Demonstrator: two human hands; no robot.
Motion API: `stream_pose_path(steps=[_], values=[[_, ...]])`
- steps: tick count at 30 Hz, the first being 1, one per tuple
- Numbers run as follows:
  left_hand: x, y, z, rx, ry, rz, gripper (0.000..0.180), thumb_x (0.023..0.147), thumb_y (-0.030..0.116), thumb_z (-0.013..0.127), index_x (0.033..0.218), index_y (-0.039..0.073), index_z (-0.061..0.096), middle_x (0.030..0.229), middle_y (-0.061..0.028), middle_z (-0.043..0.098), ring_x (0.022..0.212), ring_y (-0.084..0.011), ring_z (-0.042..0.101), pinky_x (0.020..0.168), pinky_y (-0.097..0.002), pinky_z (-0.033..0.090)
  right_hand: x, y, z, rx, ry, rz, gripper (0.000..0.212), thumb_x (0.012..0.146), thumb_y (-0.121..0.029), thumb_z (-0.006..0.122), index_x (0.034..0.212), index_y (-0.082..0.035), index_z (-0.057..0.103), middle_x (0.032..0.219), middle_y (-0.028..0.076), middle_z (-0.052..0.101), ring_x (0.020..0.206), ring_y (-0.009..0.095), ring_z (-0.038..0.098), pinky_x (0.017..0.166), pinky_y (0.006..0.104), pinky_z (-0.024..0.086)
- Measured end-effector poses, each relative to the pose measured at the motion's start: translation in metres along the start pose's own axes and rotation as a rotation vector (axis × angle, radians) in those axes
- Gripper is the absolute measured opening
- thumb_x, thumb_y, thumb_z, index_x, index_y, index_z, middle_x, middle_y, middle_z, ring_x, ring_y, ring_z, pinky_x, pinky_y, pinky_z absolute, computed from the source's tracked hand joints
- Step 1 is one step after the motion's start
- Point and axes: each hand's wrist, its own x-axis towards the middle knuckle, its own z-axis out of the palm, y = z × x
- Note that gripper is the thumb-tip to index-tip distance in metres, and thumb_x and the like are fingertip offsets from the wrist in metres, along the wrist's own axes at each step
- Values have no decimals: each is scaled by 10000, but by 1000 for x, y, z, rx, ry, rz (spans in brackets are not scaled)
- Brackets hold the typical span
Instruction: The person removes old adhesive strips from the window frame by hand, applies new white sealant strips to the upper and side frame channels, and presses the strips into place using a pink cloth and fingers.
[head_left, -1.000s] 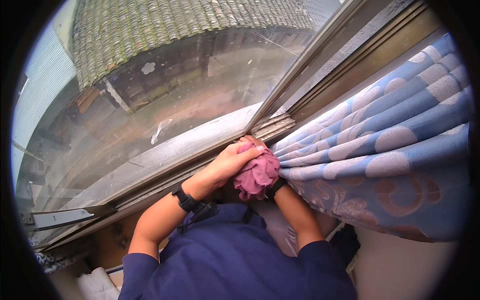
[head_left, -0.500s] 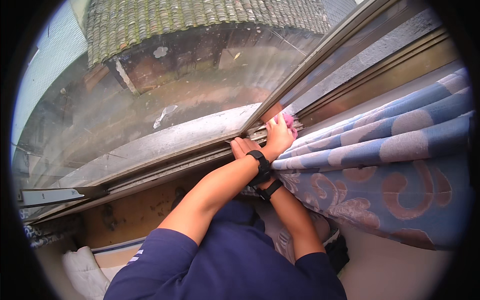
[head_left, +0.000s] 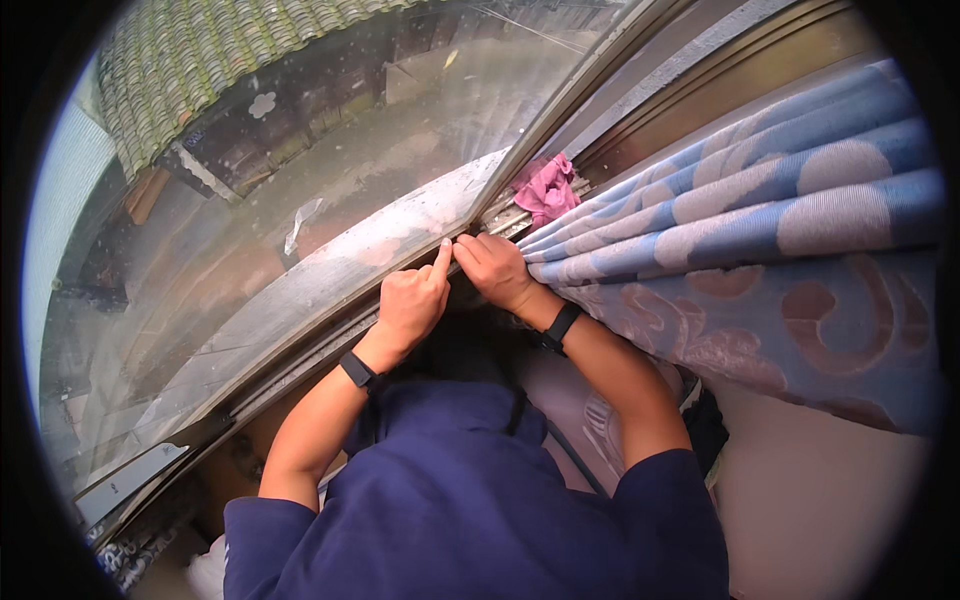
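Note:
At the lower corner of the sliding window frame (head_left: 478, 215), both my hands work close together. My left hand (head_left: 410, 302) has its index finger stretched to the frame corner while the other fingers are folded in. Beside it, my right hand (head_left: 492, 268) is closed with its fingers curled at the same corner. Whatever either hand may hold is hidden. Just beyond the right hand, a crumpled pink cloth (head_left: 548, 190) lies on the window track, untouched.
A gathered blue patterned curtain (head_left: 720, 220) hangs right beside my right hand. The window glass (head_left: 370, 150) spans the left, with a tiled roof (head_left: 220, 60) outside. A pale strip-like piece (head_left: 130, 485) shows at the lower left frame.
My left hand has let go of the pink cloth and drawn back left, uncrossing from my right arm. The right hand now sits at the frame corner. The view has shifted.

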Motion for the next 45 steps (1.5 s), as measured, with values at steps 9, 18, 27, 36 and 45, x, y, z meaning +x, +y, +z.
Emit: stream_pose_path(steps=[9, 18, 27, 36, 45], values=[[1, -11, 27, 158, 111, 106, 474, 772, 82, 599, 1244, 64, 650, 564, 10, 466, 473, -139, 534, 437, -319, 439, -3, 8, -6, -9, -42, -34, 156, 781, -133, 571, 900, -44, 616, 852, 52, 571, 713, 200, 570, 606, 324, 483], [-2, -7, 33, 225, 175, 79, 417, 774, 131, 600, 1178, 74, 686, 589, 33, 471, 498, -111, 521, 447, -287, 438, -9, 10, -5, 62, -72, -26, 280, 747, -99, 614, 1008, -3, 646, 1020, 100, 646, 790, 232, 627, 667, 342, 524], [0, -3, 41, 200, 172, 10, 307, 806, 128, 604, 1096, 62, 681, 636, 14, 545, 548, -126, 592, 464, -290, 459, -14, 23, -19, -49, -130, -204, 400, 802, -163, 569, 1177, -50, 646, 1202, 68, 628, 942, 265, 610, 779, 345, 523], [2, -1, 50, 21, 263, -87, 222, 776, 88, 649, 994, 67, 684, 645, -28, 582, 574, -185, 610, 509, -337, 486, -11, 21, -12, -39, -109, -73, 348, 793, -150, 575, 1121, -64, 653, 1073, 45, 638, 786, 221, 577, 672, 337, 485], [3, -1, 51, -35, 300, -74, 158, 781, 72, 656, 936, 74, 682, 624, -36, 569, 559, -202, 605, 510, -346, 484, -20, 19, -11, 35, -107, -62, 481, 734, -93, 595, 1208, -24, 638, 1055, 115, 620, 822, 284, 582, 716, 397, 502]])
